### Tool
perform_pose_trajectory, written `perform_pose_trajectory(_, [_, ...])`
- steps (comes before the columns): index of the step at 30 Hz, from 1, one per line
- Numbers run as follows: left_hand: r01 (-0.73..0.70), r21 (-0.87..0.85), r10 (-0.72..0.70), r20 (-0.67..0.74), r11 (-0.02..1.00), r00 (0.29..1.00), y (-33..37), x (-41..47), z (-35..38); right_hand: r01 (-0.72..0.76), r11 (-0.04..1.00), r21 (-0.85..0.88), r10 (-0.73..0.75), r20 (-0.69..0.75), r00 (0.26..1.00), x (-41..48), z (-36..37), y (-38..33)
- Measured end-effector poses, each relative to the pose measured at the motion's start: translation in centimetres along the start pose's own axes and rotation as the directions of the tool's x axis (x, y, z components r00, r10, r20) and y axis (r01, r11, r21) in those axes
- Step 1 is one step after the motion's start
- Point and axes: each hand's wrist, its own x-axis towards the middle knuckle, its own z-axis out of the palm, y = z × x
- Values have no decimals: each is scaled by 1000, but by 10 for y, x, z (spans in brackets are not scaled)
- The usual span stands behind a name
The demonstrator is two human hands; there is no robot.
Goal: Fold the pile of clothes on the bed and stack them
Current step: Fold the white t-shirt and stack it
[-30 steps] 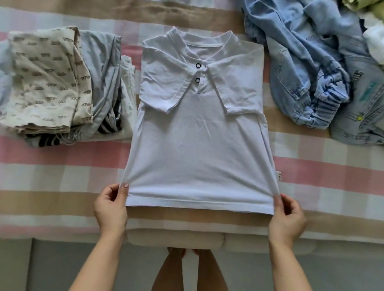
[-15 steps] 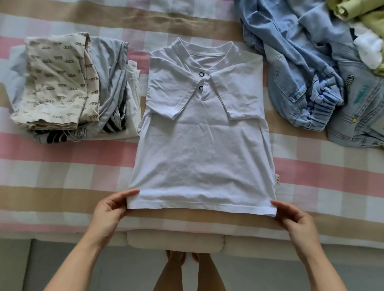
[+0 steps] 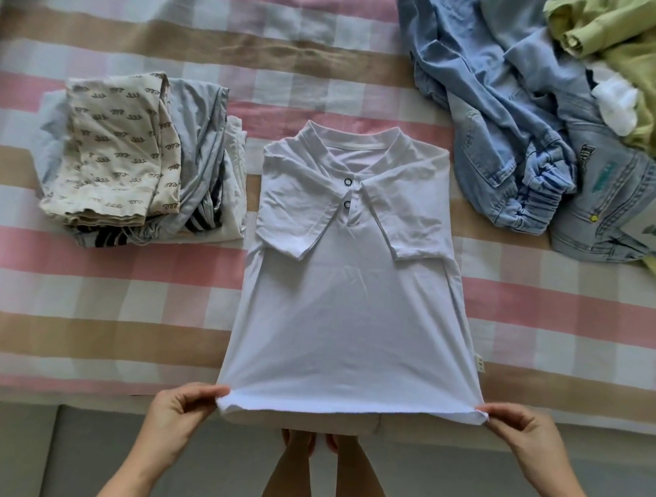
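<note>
White shirt [image 3: 353, 308]: flat on the bed [image 3: 120, 303], sleeves folded in, between folded stack [image 3: 138, 161] and loose pile [image 3: 541, 119]. My left hand [image 3: 179, 412] pinches its left hem corner; my right hand [image 3: 519, 432] pinches the right corner, fingers curled.

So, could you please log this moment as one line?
step: folding white shirt | left hand: pinches left hem corner | right hand: pinches right hem corner | folded stack: left of shirt | unfolded pile: right of shirt
</note>
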Motion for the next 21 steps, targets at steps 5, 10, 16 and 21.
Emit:
perform_pose_trajectory(5, [-66,-95,62,-46,993,997,26,0,-4,101,995,1,-101,-14,995,2,-9,-24])
perform_pose_trajectory(10, [-274,-202,260,-94,940,961,97,48,-3,239,958,161,-224,-102,969,48,-10,-99])
perform_pose_trajectory(16, [-241,-387,196,-151,890,969,169,147,25,394,904,164,-334,-303,893,148,21,-183])
perform_pose_trajectory(21, [-320,-30,282,-402,947,871,197,218,49,449,892,-43,-427,-403,810,219,44,-212])
